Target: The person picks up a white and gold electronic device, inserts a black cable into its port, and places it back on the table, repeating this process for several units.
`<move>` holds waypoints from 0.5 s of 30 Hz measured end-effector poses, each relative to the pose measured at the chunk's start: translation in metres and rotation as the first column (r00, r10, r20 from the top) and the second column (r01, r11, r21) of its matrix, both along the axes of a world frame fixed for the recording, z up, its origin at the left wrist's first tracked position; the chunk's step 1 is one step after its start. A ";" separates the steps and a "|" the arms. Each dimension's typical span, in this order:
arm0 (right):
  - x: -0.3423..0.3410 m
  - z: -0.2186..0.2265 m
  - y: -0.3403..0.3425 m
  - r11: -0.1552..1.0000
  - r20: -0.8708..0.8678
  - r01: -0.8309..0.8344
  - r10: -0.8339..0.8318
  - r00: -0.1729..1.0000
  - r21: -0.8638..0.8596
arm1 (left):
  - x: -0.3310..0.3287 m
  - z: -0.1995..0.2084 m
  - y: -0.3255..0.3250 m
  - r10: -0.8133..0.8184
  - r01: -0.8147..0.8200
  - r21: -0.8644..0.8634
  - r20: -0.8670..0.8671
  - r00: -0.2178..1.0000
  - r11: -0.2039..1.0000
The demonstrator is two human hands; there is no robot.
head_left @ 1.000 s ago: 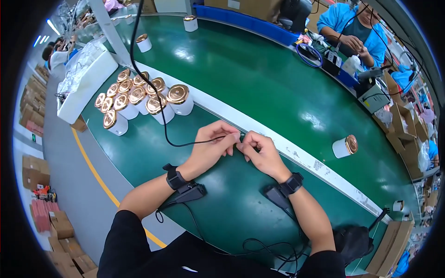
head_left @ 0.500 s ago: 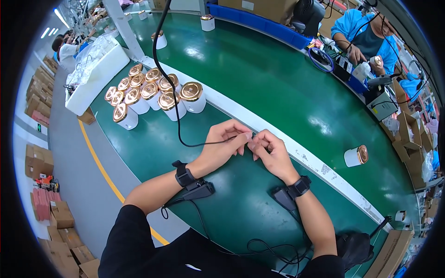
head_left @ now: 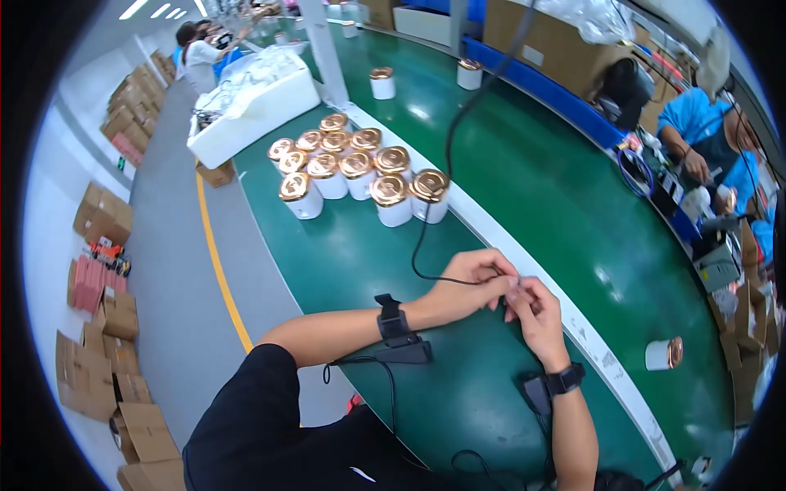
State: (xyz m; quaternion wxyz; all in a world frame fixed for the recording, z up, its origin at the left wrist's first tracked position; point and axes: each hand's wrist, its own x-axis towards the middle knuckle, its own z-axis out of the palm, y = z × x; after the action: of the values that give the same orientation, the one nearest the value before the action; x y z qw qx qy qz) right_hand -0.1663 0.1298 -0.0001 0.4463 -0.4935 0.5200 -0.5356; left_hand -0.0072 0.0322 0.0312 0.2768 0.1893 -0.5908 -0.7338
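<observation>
A thin black cable [head_left: 449, 139] hangs from above, loops in front of the jars and runs into my left hand [head_left: 468, 286], whose fingers are closed on it. My right hand [head_left: 539, 315] meets the left fingertip to fingertip, pinched over the spot where the cable disappears. The cable's end is hidden between the fingers, so what my right hand pinches cannot be seen. Both hands are above the green work surface [head_left: 458, 385], beside a white rail [head_left: 565, 319]. Farther off to the left stands a cluster of several white jars [head_left: 391, 211] with shiny copper-coloured lids.
Beyond the rail, a green conveyor belt [head_left: 532, 196] carries a few more jars, one lying on its side [head_left: 663, 354] at right. A white foam box [head_left: 254, 110] of clear bags sits at far left. Across the belt, a person in blue [head_left: 696, 123] works. Cartons [head_left: 82, 372] line the floor.
My view has turned left, so jars, belt and hands appear farther right and lower. The hands stay pinched together over the cable.
</observation>
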 end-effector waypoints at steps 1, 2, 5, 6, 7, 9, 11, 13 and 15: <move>-0.003 0.000 -0.001 1.000 -0.026 -0.002 0.002 1.000 0.001 | 0.000 0.000 -0.002 0.021 -0.021 -0.015 -0.002 1.000 1.000; -0.005 0.000 -0.004 1.000 -0.052 -0.002 0.003 0.999 0.003 | 0.000 -0.002 -0.003 0.018 -0.018 -0.019 -0.013 1.000 1.000; -0.003 -0.002 -0.005 1.000 -0.045 -0.010 0.008 0.999 -0.024 | 0.004 -0.005 0.002 0.012 -0.013 -0.010 -0.024 1.000 1.000; -0.003 -0.002 -0.006 0.999 -0.045 -0.001 -0.001 0.999 -0.033 | 0.004 -0.006 0.002 -0.003 0.003 -0.009 -0.032 0.999 1.000; -0.003 -0.001 -0.007 0.999 -0.045 -0.007 0.006 0.999 -0.035 | 0.004 -0.005 0.002 -0.019 0.019 -0.007 -0.040 0.999 1.000; -0.003 0.001 -0.007 1.000 -0.047 -0.007 0.005 0.999 -0.027 | 0.005 -0.005 0.001 -0.032 0.031 -0.005 -0.048 0.998 0.999; -0.002 0.002 -0.007 1.000 -0.050 -0.005 0.004 0.999 -0.023 | 0.004 -0.002 -0.001 -0.025 0.025 -0.019 -0.019 0.999 1.000; 0.000 0.002 -0.005 1.000 -0.034 0.011 -0.011 0.999 -0.002 | 0.003 0.001 -0.002 -0.025 0.025 -0.028 -0.007 1.000 0.999; 0.002 0.002 -0.003 1.000 -0.025 0.021 -0.020 0.999 0.008 | 0.003 0.003 -0.002 -0.033 0.034 -0.035 0.026 0.999 0.999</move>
State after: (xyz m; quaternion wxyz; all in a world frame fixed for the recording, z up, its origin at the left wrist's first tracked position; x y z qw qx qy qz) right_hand -0.1642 0.1267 0.0024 0.4362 -0.4931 0.5328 -0.5317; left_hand -0.0043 0.0299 0.0340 0.2604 0.1838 -0.6100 -0.7254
